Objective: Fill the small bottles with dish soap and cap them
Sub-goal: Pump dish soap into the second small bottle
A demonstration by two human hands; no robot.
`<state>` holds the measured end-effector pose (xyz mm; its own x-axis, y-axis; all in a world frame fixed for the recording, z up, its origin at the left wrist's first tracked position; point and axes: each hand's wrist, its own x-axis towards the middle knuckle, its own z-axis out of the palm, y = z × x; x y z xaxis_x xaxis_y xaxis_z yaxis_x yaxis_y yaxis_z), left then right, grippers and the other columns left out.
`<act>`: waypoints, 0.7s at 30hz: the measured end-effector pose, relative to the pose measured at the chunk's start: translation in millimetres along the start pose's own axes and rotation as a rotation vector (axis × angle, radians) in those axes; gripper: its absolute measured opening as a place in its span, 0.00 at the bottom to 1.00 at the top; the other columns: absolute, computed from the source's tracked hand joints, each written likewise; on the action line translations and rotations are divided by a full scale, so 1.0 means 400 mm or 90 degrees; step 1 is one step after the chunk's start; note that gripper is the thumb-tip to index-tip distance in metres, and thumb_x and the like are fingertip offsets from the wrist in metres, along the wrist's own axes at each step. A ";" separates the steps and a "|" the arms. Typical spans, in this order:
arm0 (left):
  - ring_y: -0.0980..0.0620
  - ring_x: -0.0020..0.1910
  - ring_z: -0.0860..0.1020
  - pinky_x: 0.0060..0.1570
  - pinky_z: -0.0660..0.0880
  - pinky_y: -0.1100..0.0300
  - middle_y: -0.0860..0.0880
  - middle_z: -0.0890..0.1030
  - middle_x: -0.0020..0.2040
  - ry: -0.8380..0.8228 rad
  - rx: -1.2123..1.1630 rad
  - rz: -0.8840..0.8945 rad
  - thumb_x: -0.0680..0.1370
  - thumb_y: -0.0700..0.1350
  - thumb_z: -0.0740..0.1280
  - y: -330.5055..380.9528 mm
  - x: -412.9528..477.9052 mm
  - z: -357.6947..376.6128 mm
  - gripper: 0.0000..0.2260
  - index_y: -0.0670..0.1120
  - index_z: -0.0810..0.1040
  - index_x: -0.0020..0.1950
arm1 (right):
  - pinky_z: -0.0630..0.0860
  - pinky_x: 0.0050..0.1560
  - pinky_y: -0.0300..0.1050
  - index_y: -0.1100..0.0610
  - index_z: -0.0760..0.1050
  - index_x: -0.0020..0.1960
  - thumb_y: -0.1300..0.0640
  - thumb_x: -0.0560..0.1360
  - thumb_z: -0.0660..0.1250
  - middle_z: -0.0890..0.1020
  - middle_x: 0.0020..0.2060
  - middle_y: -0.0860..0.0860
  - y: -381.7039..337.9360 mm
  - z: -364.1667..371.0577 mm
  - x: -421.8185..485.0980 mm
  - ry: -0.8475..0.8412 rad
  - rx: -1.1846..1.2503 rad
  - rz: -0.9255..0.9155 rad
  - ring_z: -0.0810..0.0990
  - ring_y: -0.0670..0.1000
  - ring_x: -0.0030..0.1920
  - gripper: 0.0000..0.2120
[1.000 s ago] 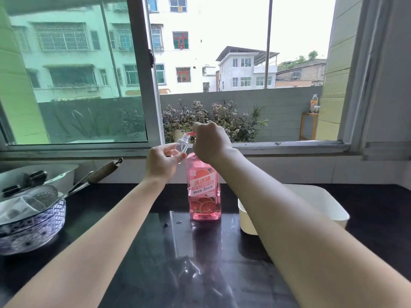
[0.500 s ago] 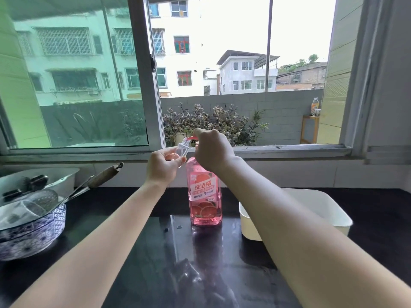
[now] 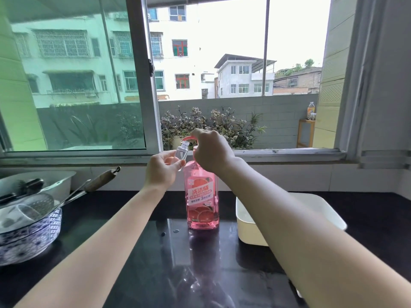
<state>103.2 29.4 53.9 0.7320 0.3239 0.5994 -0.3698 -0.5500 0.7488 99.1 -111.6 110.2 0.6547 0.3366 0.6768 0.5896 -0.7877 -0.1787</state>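
Now, small clear bottle (image 3: 182, 152) pinched upright in left hand (image 3: 161, 168), mouth just under the spout left of the pink dish soap bottle (image 3: 202, 196); right hand (image 3: 211, 150) curled over its pump.

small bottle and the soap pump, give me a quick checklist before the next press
1. Small bottle gripped in left hand: ok.
2. Bottle uncapped, mouth up under the pump spout: ok.
3. Mouth exactly under the spout tip: cannot tell.
4. Right hand on the pump head: ok.
5. Pink dish soap bottle upright on the dark counter: ok.
6. Fill level in the small bottle: cannot tell.
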 end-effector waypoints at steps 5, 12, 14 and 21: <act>0.53 0.42 0.79 0.36 0.69 0.70 0.46 0.84 0.48 0.005 -0.002 -0.030 0.69 0.44 0.74 -0.023 -0.007 -0.002 0.21 0.42 0.78 0.60 | 0.78 0.45 0.47 0.61 0.73 0.60 0.69 0.71 0.58 0.81 0.54 0.58 0.011 0.017 0.001 0.024 0.008 -0.009 0.81 0.58 0.49 0.18; 0.57 0.37 0.78 0.37 0.69 0.69 0.50 0.83 0.39 0.006 -0.081 -0.101 0.68 0.44 0.75 -0.020 -0.024 -0.033 0.19 0.41 0.79 0.57 | 0.70 0.67 0.48 0.60 0.69 0.66 0.70 0.72 0.59 0.73 0.66 0.55 0.022 0.032 0.006 0.003 0.006 -0.027 0.73 0.56 0.65 0.22; 0.57 0.38 0.78 0.38 0.69 0.69 0.51 0.82 0.38 -0.002 -0.113 -0.125 0.67 0.44 0.75 -0.010 -0.031 -0.045 0.21 0.40 0.78 0.58 | 0.57 0.75 0.48 0.58 0.61 0.72 0.68 0.74 0.59 0.61 0.74 0.55 0.023 0.030 0.003 -0.029 -0.017 -0.024 0.59 0.54 0.74 0.28; 0.50 0.49 0.79 0.44 0.70 0.66 0.44 0.82 0.49 -0.039 -0.151 -0.153 0.67 0.45 0.75 0.019 -0.071 -0.069 0.21 0.40 0.77 0.58 | 0.59 0.73 0.53 0.52 0.52 0.75 0.63 0.74 0.60 0.50 0.77 0.52 0.024 -0.002 -0.048 -0.044 0.002 -0.021 0.52 0.54 0.76 0.33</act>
<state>63.7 37.3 50.5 0.8442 0.3719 0.3859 -0.3011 -0.2665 0.9156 91.8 -126.1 96.0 0.6661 0.3972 0.6313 0.6130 -0.7738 -0.1599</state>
